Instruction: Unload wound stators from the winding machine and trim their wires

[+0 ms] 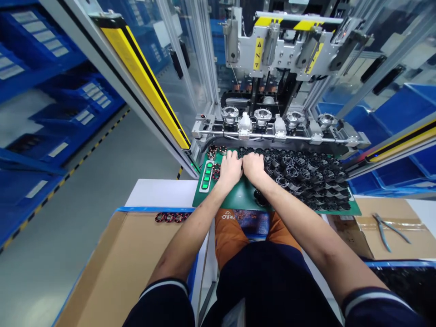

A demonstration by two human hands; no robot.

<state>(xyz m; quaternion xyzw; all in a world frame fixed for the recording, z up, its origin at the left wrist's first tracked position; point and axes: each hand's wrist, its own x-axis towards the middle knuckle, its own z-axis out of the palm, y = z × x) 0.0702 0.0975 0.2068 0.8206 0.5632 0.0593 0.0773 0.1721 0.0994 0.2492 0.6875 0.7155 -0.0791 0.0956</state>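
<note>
Side by side, both hands work over a green mat. My left hand has its fingers curled down near several copper-wound stator cores; what it grips, if anything, is hidden beneath it. My right hand is closed too, its knuckles up, and its fingers hide whatever is in them. The two hands almost touch at the thumbs. Just right of the right hand, rows of black ring-shaped stator parts cover the mat. A panel with green lit buttons lies left of the left hand.
Beyond the mat stands a winding machine with several round metal fixtures on a rail. Yellow light-curtain posts flank it. A cardboard-lined box at left bears wound stators. Pliers lie on cardboard at right.
</note>
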